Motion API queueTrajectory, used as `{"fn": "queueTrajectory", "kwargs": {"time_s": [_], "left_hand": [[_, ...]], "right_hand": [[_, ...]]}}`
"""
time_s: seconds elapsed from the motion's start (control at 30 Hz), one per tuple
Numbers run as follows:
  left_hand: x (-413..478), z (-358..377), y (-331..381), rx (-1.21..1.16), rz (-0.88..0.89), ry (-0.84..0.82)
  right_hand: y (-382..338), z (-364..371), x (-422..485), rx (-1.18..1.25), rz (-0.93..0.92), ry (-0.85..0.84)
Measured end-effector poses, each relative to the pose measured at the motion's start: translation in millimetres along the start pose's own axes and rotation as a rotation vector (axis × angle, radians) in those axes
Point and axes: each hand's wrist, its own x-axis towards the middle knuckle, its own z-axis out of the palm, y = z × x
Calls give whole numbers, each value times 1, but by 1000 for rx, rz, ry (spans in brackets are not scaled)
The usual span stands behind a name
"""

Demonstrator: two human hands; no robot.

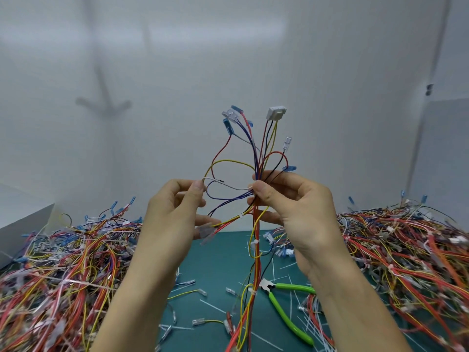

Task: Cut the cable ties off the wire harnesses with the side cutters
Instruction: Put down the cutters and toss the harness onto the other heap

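Teal cutting-mat tabletop (pixel 215 265) carries one tangled heap of wire harnesses (pixel 63 262) on your left and a second heap (pixel 406 250) on your right; the white box (pixel 22 224) at the left edge hides its inside. You hold a multicoloured wire harness (pixel 256 153) upright, right hand (pixel 291 207) fingers clenched on its bundle, left hand (pixel 172 214) pinching a loose white wire loop, a white cable tie (pixel 242 215) between them. Green-handled side cutters (pixel 284 298) lie on the mat beneath your right wrist, among cut white tie strips (pixel 274 269).
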Motion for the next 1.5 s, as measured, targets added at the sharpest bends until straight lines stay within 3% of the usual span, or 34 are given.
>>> {"fn": "queueTrajectory", "kwargs": {"time_s": [0.13, 0.33, 0.7, 0.97, 1.13, 1.4, 1.5], "left_hand": [[0, 1, -1, 51, -83, -127], [-3, -3, -1, -14, -16, -316], [-6, -2, 7, -68, 207, -165], [-3, -1, 5, -32, 255, -17], [-3, 1, 3, -74, 236, -16], [0, 4, -2, -321, 26, -79], [1, 5, -6, -292, -82, -154]], "right_hand": [[0, -1, 1, 27, -16, 38], [1, -7, 5, 39, -14, 78], [-1, -16, 5, 35, 75, 71], [-8, -14, 3, 30, 185, -204], [-7, -12, 0, -50, 124, -300], [-1, -9, 2, 3, 47, -198], [0, -7, 2, 56, 6, -140]]}}
